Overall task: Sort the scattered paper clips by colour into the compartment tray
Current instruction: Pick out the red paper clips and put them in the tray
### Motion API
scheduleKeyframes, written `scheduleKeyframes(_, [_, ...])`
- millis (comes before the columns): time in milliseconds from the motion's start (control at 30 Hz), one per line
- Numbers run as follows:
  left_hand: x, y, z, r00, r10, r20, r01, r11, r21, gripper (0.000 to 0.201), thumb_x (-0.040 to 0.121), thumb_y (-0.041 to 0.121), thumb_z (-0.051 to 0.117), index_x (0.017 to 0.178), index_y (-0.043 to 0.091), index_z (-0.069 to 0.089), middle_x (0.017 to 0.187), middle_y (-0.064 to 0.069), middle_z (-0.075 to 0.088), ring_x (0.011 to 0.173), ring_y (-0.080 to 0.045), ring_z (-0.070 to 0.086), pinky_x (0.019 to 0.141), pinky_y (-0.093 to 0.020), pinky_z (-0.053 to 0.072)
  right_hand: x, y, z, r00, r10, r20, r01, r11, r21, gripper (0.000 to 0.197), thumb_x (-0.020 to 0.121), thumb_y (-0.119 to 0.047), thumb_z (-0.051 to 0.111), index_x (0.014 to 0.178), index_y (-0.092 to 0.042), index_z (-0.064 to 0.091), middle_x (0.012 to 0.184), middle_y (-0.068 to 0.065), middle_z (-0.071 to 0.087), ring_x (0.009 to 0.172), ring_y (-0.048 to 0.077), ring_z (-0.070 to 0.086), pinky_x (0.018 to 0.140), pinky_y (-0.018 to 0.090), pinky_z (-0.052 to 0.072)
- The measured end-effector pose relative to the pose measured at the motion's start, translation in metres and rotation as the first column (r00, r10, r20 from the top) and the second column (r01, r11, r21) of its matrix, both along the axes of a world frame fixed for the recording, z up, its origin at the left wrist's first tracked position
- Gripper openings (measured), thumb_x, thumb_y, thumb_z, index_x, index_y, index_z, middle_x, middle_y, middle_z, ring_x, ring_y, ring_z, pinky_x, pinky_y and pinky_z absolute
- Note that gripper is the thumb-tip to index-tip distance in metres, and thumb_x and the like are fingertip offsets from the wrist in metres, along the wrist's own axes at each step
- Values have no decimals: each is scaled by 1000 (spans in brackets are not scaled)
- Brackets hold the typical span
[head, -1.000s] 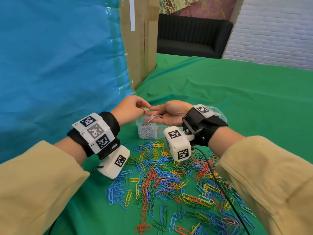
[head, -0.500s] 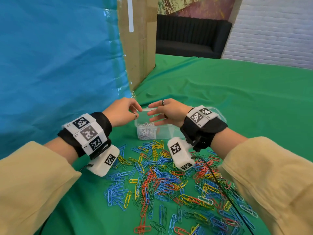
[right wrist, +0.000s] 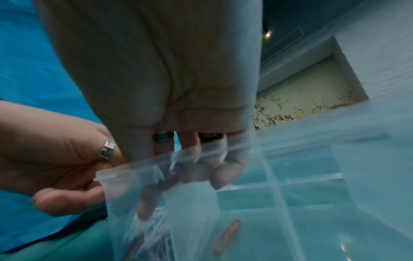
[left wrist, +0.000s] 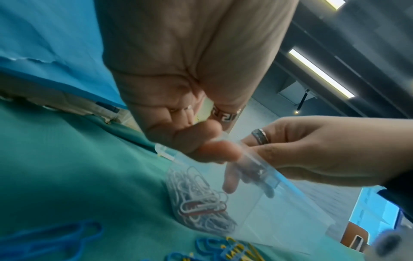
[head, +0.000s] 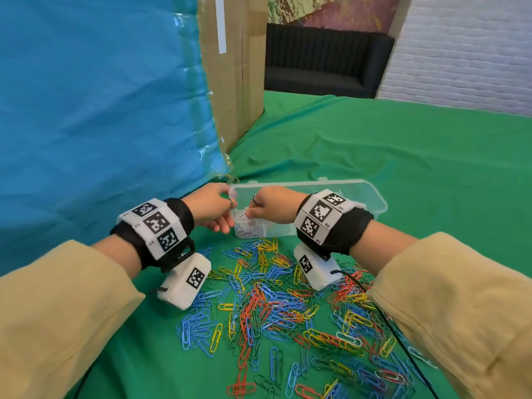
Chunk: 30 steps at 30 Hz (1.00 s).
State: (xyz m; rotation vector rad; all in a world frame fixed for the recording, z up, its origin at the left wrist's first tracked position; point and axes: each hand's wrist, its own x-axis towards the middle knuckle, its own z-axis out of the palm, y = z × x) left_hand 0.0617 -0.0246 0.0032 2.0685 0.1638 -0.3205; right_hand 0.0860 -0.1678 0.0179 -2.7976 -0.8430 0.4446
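A clear compartment tray [head: 371, 194] lies on the green cloth beyond a heap of scattered coloured paper clips [head: 288, 298]. Its left end compartment holds white clips [head: 250, 226] [left wrist: 196, 199]. My left hand [head: 216, 208] grips the tray's left end, with a finger [left wrist: 212, 151] lying on the rim. My right hand [head: 267, 208] is palm down over that compartment. Its fingers [right wrist: 225, 173] reach straight down inside and show blurred through the plastic wall. No clip is visible between them. A red clip [right wrist: 226, 235] lies in a neighbouring compartment.
A blue-covered panel [head: 100, 110] and a cardboard box [head: 239, 67] stand close on the left behind the tray. Green cloth [head: 403, 145] stretches away to the right and back. A black cable [head: 403, 341] runs from my right wrist across the clips.
My right hand, which held white clips in its upturned palm, has turned palm down and dipped its fingers into the white-clip compartment. My left hand has dropped to the tray's end.
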Motion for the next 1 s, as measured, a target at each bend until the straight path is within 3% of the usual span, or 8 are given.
scheduleKeyframes(67, [-4, -1, -4, 1000, 12, 21, -12, 999, -33, 13, 99, 6, 38, 108, 12, 43, 45, -6, 57, 31, -14, 52, 31, -15, 35, 2, 7, 2, 999, 34, 33, -30, 994, -108, 32, 95, -25, 50, 114, -2, 63, 107, 13, 66, 95, 27, 58, 67, 24, 39])
scheduleKeyframes(200, [-10, -3, -7, 998, 24, 56, -20, 998, -68, 18, 99, 11, 41, 116, 16, 41, 52, -9, 58, 33, -15, 55, 31, -16, 36, 6, 19, -3, 989, 56, 136, -22, 970, -243, 25, 91, -20, 53, 108, -5, 63, 76, 1, 54, 77, 25, 53, 66, 28, 43])
scheduleKeyframes(333, [-16, -4, -8, 996, 42, 73, -34, 994, -104, 16, 100, 11, 40, 115, 15, 39, 59, -13, 57, 33, -14, 55, 30, -15, 35, 6, 24, -6, 984, 18, 179, 27, 969, -244, 23, 88, -22, 57, 107, -11, 63, 96, 6, 64, 90, 28, 61, 74, 34, 49])
scheduleKeyframes(400, [-17, -5, -9, 996, 42, 82, -34, 995, -99, 19, 100, 12, 40, 118, 16, 39, 60, -13, 57, 33, -13, 56, 31, -15, 36, 5, 22, -7, 985, 7, 171, 37, 967, -252, 20, 91, -23, 54, 105, -10, 61, 91, 6, 59, 86, 27, 59, 71, 31, 45])
scheduleKeyframes(533, [-19, -7, -12, 994, 24, 105, -18, 998, -52, 31, 99, 15, 42, 129, 22, 38, 60, -11, 60, 37, -14, 58, 32, -19, 39, 5, 20, -15, 993, -14, 117, 44, 964, -262, 25, 90, -32, 55, 90, -6, 58, 66, -1, 48, 71, 22, 51, 65, 30, 42])
scheduleKeyframes(667, [-19, -9, -14, 993, 12, 119, -9, 1000, -25, 35, 99, 16, 42, 133, 21, 36, 60, -10, 60, 39, -14, 59, 33, -20, 39, 4, 17, -6, 999, -18, 38, 29, 952, -306, 37, 95, -22, 48, 61, -11, 41, 61, 0, 41, 60, 18, 46, 50, 20, 35])
scheduleKeyframes(733, [-19, -10, -15, 993, 5, 121, -3, 1000, -16, 36, 99, 16, 42, 134, 21, 36, 60, -10, 61, 40, -14, 59, 34, -19, 39, 3, 14, -2, 1000, -3, 23, 10, 953, -303, 39, 95, -21, 49, 58, -14, 38, 61, -1, 41, 65, 19, 47, 48, 18, 32])
scheduleKeyframes(1000, [-20, -11, -13, 994, -2, 110, 5, 1000, -23, 39, 99, 18, 43, 136, 23, 34, 60, -10, 60, 39, -14, 58, 34, -19, 40, -2, 2, 14, 1000, -1, 5, 2, 995, -104, 42, 90, -17, 53, 54, -16, 33, 54, 0, 29, 51, 16, 29, 49, 24, 26])
